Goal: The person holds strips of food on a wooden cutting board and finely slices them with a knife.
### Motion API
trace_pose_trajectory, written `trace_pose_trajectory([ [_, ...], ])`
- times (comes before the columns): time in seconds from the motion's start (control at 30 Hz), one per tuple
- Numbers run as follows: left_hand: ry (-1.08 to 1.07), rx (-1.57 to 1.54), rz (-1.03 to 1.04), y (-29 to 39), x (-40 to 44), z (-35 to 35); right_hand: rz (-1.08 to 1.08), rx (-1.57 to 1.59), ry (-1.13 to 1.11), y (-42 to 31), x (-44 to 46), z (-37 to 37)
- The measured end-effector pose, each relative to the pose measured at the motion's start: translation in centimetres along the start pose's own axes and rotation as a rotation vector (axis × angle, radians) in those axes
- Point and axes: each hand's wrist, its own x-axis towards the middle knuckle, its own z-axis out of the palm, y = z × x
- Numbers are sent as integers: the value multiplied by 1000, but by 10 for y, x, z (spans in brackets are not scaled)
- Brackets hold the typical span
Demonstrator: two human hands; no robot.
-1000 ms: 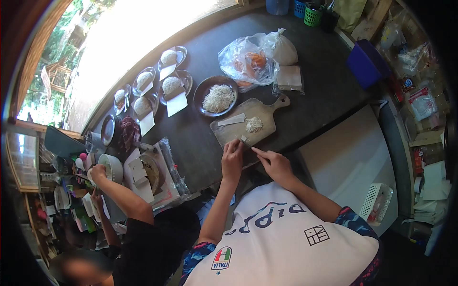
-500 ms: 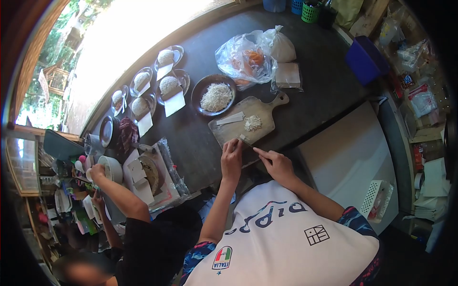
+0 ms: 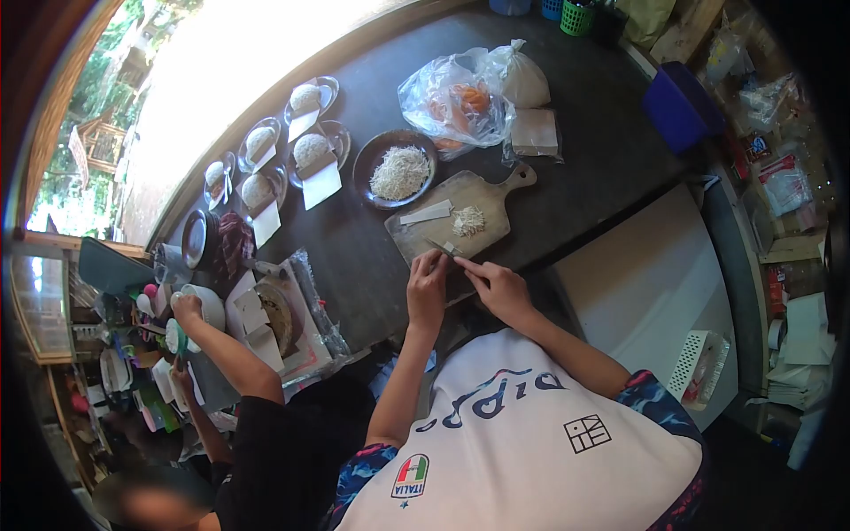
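On the near edge of the wooden cutting board [image 3: 487,199], my left hand [image 3: 428,285] is closed, fingertips pinched at a small pale food piece [image 3: 451,249]. My right hand [image 3: 498,290] grips a small knife [image 3: 457,256], its index finger stretched along the tool; the handle is mostly hidden in the hand. A pile of thin pale shreds [image 3: 468,221] lies on the board. Beside it rests a flat pale strip [image 3: 426,212]. Just beyond the board stands a dark bowl [image 3: 361,181] heaped with white shreds [image 3: 399,173].
Plates with rice mounds [image 3: 311,150] and folded papers line the window side. A clear plastic bag [image 3: 452,93] with orange contents and a brown paper stack [image 3: 535,133] stand at the back. To the left, a co-worker's hand [image 3: 188,307] reaches to a white container [image 3: 211,311].
My hands have shifted slightly at the board's near edge, and the knife is at a different angle. The co-worker's hand has moved a little, with a pale-green object now showing below it.
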Motion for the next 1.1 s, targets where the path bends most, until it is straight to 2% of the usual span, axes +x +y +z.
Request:
trace_pose_trajectory([
  [0.3, 39, -29, -12, -1, 1, 1, 43, 18, -33, -5, -12, -14],
  [0.5, 35, -42, 11, -8, -2, 4, -33, 4, 23, -5, -2, -3],
  [0.6, 55, -63, -28, -1, 0, 2, 60, -6, -43, -2, -20, -16],
  [0.8, 49, -45, -15, -2, -1, 0, -17, -5, -8, -4, 9, 4],
  [1.0, 91, -57, -26, -2, 0, 3, 59, 16, -47, -3, -19, -15],
  [1.1, 88, -66, -38, 2, 0, 2, -18, 12, -12, -3, 1, -1],
])
